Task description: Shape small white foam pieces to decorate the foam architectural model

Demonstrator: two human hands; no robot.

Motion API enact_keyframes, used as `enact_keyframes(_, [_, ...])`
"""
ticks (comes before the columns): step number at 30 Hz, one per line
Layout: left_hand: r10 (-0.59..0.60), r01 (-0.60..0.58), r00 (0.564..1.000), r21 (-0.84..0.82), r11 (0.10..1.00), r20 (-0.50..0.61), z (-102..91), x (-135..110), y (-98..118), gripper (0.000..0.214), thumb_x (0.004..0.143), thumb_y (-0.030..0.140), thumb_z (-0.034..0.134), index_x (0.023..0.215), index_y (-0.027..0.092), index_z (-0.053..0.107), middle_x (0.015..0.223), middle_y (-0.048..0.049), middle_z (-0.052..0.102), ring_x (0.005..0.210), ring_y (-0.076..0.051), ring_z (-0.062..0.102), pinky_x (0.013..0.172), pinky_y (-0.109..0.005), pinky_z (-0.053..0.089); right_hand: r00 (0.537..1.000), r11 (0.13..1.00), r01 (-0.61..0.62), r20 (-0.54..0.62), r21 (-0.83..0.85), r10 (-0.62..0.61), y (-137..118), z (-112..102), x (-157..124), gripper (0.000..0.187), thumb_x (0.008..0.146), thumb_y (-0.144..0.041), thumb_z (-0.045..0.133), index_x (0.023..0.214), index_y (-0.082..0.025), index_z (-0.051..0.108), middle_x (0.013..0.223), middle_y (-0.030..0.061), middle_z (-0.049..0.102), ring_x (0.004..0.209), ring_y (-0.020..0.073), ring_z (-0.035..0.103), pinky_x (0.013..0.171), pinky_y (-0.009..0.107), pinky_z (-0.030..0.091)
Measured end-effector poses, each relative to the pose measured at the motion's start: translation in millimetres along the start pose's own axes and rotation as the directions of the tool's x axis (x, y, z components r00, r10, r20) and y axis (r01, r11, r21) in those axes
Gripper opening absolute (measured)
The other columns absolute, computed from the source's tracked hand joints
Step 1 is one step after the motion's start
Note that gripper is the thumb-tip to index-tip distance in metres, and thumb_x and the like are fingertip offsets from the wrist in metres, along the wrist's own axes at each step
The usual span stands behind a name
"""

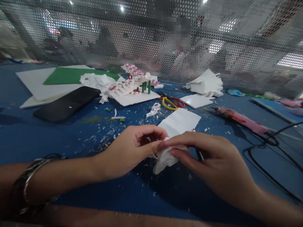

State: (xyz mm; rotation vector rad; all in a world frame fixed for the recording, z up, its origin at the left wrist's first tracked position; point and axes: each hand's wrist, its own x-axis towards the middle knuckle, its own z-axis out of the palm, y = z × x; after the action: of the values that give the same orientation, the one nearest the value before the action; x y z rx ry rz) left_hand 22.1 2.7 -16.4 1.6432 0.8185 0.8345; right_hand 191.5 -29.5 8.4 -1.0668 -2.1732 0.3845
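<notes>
Between my two hands is a crumpled white tissue (165, 159), held above the blue table close to its front edge. My left hand (130, 149) pinches it from the left with thumb and fingertips. My right hand (213, 160) grips its other side, thumb below and fingers above. A white sheet of paper (181, 119) with a crease lies just behind my fingers. Beyond it are scissors (169, 103) with yellow and red handles. A small model (132, 82) of white steps, red-pink patches and green posts stands on a white board (125, 99).
At the left lies a black phone (67, 102), near green card (71, 76) and crumpled tissue (97, 81). A tissue stack (205, 83) stands back right. A pink glue gun (241, 119) trails a black cable (258, 164). Perforated metal mesh (142, 41) borders the table's back; scraps litter it.
</notes>
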Motion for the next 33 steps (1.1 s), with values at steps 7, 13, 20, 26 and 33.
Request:
enact_keyframes(7, [0.003,-0.004,1.000,0.009,1.000,0.031,0.3,1,2,0.010,0.073,0.026,0.055,0.073,0.017,0.058,0.063,0.0038,0.055,0.053,-0.006,0.046,0.046,-0.013,0.036,0.978,0.962,0.186,-0.061,-0.200,-0.201,2,-6,-5,0.013,0.074,-0.014,0.057,0.082,-0.022,0.063,0.074,-0.0043,0.069,0.061,0.0079,0.064,0.057,0.014,0.051])
enact_keyframes(13, [0.030,-0.031,0.996,0.009,0.999,0.083,2.0,2,4,0.008,0.075,0.021,0.053,0.068,0.017,0.057,0.059,0.0067,0.050,0.052,-0.004,0.042,0.047,-0.010,0.033,0.965,0.893,0.251,0.020,-0.375,-0.263,5,-8,-12,0.012,0.080,-0.018,0.050,0.086,-0.022,0.060,0.073,-0.0031,0.067,0.061,0.0080,0.060,0.051,0.016,0.044])
enact_keyframes(20, [0.091,-0.105,0.992,0.174,0.979,0.089,-0.8,-1,4,0.011,0.074,0.025,0.053,0.074,0.019,0.063,0.067,0.0037,0.059,0.058,-0.007,0.050,0.049,-0.014,0.038,0.939,0.827,0.339,0.103,-0.448,-0.330,8,-7,-9,0.020,0.085,-0.023,0.041,0.072,-0.016,0.055,0.056,-0.0008,0.054,0.050,0.0087,0.047,0.047,0.021,0.034])
enact_keyframes(26, [0.163,-0.188,0.980,0.246,0.951,0.117,-2.3,0,1,0.012,0.075,0.022,0.054,0.080,0.020,0.065,0.078,0.0028,0.063,0.068,-0.008,0.056,0.059,-0.015,0.042,0.963,0.896,0.266,0.140,-0.355,-0.230,11,-8,-3,0.012,0.083,-0.022,0.043,0.075,-0.018,0.051,0.061,-0.0020,0.056,0.051,0.0075,0.049,0.047,0.017,0.034])
enact_keyframes(33, [0.231,-0.242,0.970,0.254,0.936,0.073,0.3,-2,-3,0.012,0.075,0.015,0.053,0.079,0.018,0.065,0.078,0.0020,0.065,0.073,-0.009,0.058,0.062,-0.014,0.043,0.989,0.974,0.121,0.109,-0.191,-0.102,9,-4,-3,0.007,0.078,-0.020,0.052,0.072,-0.019,0.049,0.060,-0.0053,0.058,0.048,0.0048,0.051,0.047,0.014,0.037])
